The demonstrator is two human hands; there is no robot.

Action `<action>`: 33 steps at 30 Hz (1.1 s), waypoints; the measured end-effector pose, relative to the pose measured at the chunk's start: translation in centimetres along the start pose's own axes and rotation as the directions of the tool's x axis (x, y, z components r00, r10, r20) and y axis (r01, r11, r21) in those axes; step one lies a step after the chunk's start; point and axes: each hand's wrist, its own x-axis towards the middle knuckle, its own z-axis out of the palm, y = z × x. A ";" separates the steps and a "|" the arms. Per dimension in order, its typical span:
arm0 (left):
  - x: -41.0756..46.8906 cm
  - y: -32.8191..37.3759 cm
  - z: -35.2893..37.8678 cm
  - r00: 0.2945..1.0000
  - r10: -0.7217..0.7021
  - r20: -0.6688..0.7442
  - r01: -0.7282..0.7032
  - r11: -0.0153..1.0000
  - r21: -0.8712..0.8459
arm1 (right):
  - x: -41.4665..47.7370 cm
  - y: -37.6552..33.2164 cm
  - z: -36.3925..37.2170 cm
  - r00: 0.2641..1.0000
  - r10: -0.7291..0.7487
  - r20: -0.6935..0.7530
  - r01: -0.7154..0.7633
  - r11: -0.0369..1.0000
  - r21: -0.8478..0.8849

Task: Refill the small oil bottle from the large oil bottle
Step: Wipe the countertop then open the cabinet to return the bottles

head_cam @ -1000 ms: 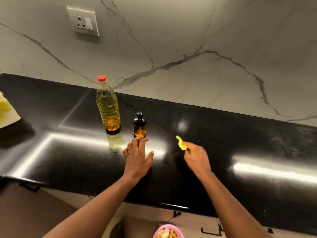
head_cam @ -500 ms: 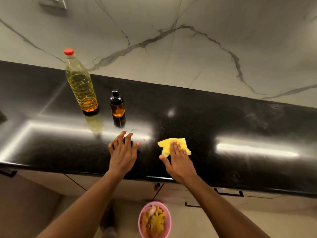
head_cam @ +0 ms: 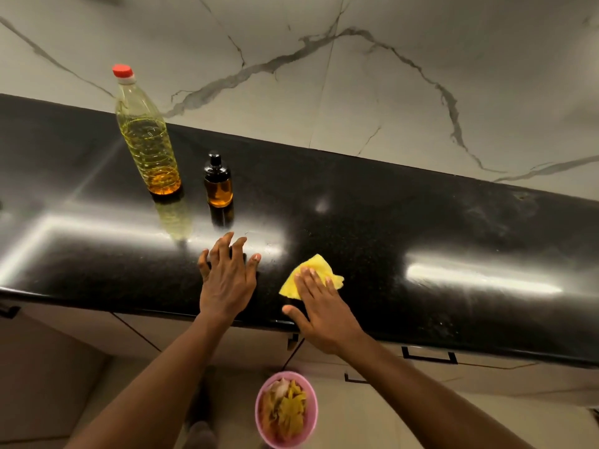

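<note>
Head view, black counter (head_cam: 421, 222), marble wall (head_cam: 421, 92), left hand (head_cam: 227, 286) spread flat, right hand (head_cam: 324, 312) flat on yellow cloth (head_cam: 312, 265)

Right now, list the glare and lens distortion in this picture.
Head view: glare strips cross the glossy black countertop, one beyond the left hand, another right of the yellow cloth; the large oil bottle and small oil bottle reflect in it; the wide-angle lens leans both bottles and slants the counter; nothing looks badly blurred.
</note>
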 end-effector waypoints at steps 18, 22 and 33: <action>0.3 -0.5 -0.2 0.995 -0.077 -0.064 0.070 0.992 -0.102 | 4.4 -1.5 -1.2 0.985 -0.168 0.048 0.169 0.986 -0.003; 1.0 -2.8 -1.9 0.995 -0.075 -0.063 0.070 0.994 -0.079 | 5.0 3.1 -1.7 1.000 0.003 0.012 -0.002 0.998 -0.069; 1.8 -8.9 -4.4 0.978 -0.186 -0.093 0.188 0.982 0.012 | 9.9 -8.8 0.1 0.973 -0.222 0.068 0.224 0.974 -0.020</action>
